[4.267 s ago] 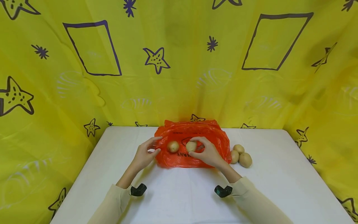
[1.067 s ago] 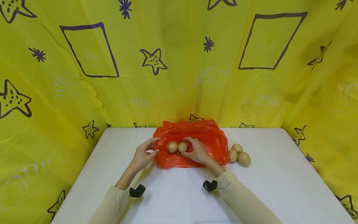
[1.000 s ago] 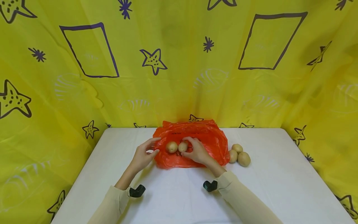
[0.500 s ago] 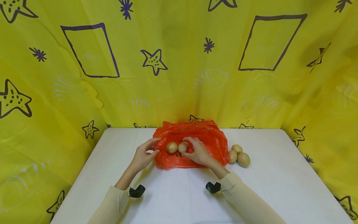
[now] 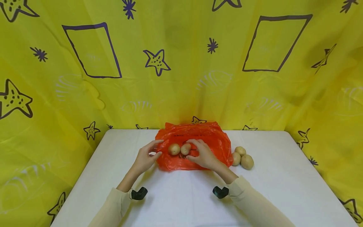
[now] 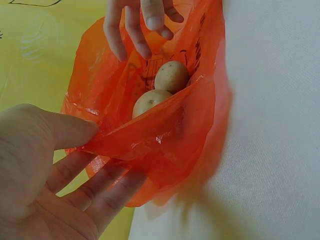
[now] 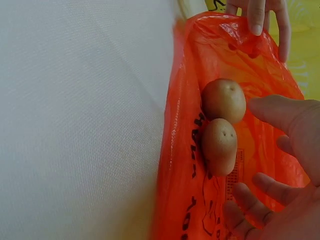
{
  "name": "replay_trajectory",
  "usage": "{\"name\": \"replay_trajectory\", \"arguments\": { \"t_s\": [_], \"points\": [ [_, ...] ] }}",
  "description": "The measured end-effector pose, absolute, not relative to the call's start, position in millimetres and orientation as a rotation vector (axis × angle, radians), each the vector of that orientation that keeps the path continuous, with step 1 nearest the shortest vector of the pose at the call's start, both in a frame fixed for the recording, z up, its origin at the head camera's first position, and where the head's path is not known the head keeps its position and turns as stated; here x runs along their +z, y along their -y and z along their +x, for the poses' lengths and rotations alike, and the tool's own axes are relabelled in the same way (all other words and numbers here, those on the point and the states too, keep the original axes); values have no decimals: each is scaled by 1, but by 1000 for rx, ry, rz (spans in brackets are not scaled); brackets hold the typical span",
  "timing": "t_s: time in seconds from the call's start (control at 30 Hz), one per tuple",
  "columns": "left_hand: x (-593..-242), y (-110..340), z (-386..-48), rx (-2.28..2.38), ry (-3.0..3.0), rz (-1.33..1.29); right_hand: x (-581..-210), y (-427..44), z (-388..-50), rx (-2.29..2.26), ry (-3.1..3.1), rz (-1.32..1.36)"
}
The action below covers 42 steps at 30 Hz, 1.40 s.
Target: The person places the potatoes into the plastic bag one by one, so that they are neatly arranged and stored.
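Observation:
My left hand [image 5: 144,159] holds the left edge of a red plastic bag [image 5: 216,138], its thumb inside the rim and its fingers behind the film, as the left wrist view shows. Within the bag two potatoes lie side by side and touch: a rounder one [image 5: 174,149] on the left and a longer one [image 5: 185,148] on the right. Just right of the longer potato is my right hand [image 5: 205,156], its fingers spread. In the right wrist view a gap separates those fingers from the longer potato [image 7: 219,147], and nothing is in that hand.
Against the bag's right side sits a cluster of three potatoes: a rear one [image 5: 240,150], a left one [image 5: 235,158] and a front one [image 5: 247,161]. They rest on the white table [image 5: 175,201]. Yellow patterned curtains [image 5: 184,94] surround its back and sides.
My right hand carried the longer potato left beside the round one, then let it go and drew back slightly to the right. The left hand has stayed at the bag's edge.

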<state>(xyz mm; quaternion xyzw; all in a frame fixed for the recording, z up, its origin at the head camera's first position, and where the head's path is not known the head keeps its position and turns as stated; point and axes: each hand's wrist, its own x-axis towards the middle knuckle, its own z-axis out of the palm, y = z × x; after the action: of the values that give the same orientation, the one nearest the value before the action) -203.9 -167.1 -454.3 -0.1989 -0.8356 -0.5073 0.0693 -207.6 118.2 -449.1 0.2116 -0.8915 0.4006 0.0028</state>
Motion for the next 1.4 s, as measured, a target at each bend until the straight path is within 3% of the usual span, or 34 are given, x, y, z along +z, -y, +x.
{"name": "replay_trajectory", "arguments": {
  "t_s": [1.4],
  "points": [
    [-453,166,-205,-1512,2532,-576,-429,-159,-175,1144,2468,849]
  ]
}}
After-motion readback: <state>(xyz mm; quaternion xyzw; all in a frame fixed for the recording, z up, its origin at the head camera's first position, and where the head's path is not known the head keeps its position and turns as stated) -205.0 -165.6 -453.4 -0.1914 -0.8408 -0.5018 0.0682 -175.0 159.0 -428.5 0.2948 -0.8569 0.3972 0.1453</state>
